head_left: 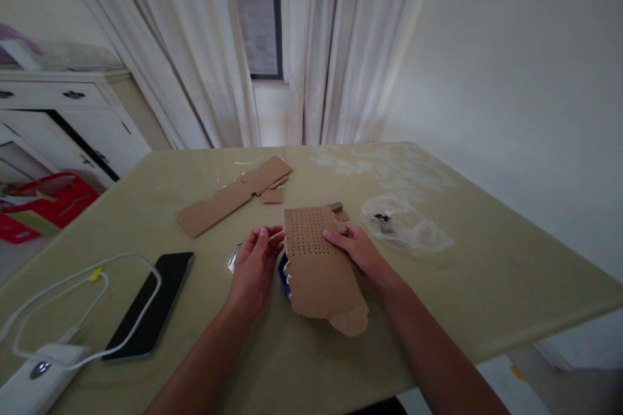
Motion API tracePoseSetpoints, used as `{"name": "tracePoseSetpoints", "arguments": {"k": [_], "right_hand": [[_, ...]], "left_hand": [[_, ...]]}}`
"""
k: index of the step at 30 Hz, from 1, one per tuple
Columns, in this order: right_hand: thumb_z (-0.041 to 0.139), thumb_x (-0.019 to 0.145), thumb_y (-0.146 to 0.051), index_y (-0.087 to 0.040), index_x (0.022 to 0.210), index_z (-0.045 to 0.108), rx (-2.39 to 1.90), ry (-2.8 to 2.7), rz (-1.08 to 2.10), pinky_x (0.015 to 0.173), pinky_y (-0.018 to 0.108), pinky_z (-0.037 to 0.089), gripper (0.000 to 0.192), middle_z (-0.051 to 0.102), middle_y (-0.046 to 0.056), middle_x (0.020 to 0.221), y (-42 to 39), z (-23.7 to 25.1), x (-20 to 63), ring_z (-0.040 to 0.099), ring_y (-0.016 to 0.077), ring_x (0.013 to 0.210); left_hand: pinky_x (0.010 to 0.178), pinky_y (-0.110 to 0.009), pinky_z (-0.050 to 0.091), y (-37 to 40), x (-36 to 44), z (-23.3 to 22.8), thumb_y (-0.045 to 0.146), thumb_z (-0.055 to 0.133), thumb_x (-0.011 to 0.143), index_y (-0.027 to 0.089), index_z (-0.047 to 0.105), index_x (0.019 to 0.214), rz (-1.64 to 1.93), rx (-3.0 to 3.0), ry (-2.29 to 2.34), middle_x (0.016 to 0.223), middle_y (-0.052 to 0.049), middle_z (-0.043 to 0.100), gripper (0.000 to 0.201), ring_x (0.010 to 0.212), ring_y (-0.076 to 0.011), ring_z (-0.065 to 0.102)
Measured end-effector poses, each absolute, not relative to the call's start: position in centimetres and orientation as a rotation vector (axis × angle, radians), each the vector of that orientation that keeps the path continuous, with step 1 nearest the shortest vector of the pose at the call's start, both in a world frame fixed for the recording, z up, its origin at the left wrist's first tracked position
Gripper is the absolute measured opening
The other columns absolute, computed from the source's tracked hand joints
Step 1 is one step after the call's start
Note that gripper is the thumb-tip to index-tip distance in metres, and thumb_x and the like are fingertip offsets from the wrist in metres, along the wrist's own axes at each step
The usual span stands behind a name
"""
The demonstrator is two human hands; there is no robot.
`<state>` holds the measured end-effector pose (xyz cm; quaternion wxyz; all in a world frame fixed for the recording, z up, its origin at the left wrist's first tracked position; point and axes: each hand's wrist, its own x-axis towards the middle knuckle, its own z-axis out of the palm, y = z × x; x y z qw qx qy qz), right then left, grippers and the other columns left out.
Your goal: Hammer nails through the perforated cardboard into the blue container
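Pale curtains [185, 45] hang behind a smooth olive tabletop [487, 285]. At lower center of the frame, your right hand [360, 249] grips a flat brown cardboard piece [316, 285], long axis near-vertical, perforated end away, ragged rounded end toward you; your left hand [256, 259] curls beside its white-looped edge, grip unclear.

Dim, soft light; edges stretched; top right corner darkened.

Perforated sheet [316, 282], matt cardboard; long strip [233, 200], matt cardboard; bag [418, 233], clear crinkled plastic; phone [140, 303], smooth glossy screen; power bank [36, 381], smooth plastic; curtains [180, 45] facing me, folded cloth; tabletop [487, 272], smooth, faint sheen.
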<state>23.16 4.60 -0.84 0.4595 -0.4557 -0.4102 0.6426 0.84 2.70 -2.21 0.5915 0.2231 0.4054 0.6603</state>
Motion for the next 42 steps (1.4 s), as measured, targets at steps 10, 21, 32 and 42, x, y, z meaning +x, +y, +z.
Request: {"name": "tracePoseSetpoints", "arguments": {"k": [10, 21, 32, 42], "right_hand": [[0.098, 0.072, -0.051, -0.018, 0.104, 0.083, -1.159, -1.033, 1.552, 0.077, 0.039, 0.063, 0.048, 0.085, 0.011, 0.099, 4.7, -0.9, 23.2, 0.08, 0.0273, 0.083], [0.093, 0.078, -0.057, -0.018, 0.093, 0.086, -1.216, -1.072, 1.477, 0.069, 0.037, 0.057, 0.042, 0.082, 0.012, 0.093, 4.8, -1.3, 23.4, 0.073, 0.0254, 0.076], [0.097, 0.072, -0.058, -0.018, 0.095, 0.084, -1.205, -1.05, 1.498, 0.068, 0.036, 0.059, 0.048, 0.083, 0.01, 0.092, 5.0, -1.4, 23.3, 0.074, 0.0245, 0.076], [0.099, 0.071, -0.055, -0.018, 0.097, 0.081, -1.108, -0.912, 1.549, 0.071, 0.034, 0.06, 0.049, 0.084, 0.008, 0.09, 4.7, -0.9, 23.1, 0.077, 0.0231, 0.077]], "left_hand": [[0.084, -0.031, 0.062, 2.7, 0.8, -2.0, 0.045, 0.088, 0.086, 0.021, 0.071, 0.093, 1.535, 0.492, 0.959, 0.106, -0.005, 0.079, 0.03, 0.092, -0.017, 0.076], [0.075, -0.023, 0.053, 2.4, 0.7, -1.9, 0.06, 0.091, 0.08, 0.022, 0.075, 0.089, 1.652, 0.744, 1.092, 0.1, -0.002, 0.075, 0.042, 0.087, -0.0133, 0.064], [0.081, -0.033, 0.057, 1.2, 0.6, -0.8, 0.049, 0.091, 0.081, 0.022, 0.081, 0.09, 1.686, 1.05, 1.202, 0.086, -0.005, 0.08, 0.03, 0.084, -0.021, 0.073], [0.077, -0.027, 0.051, 2.2, 0.3, -1.7, 0.057, 0.086, 0.085, 0.02, 0.076, 0.09, 1.679, 0.974, 1.224, 0.087, -0.003, 0.075, 0.039, 0.082, -0.0163, 0.066]]}}
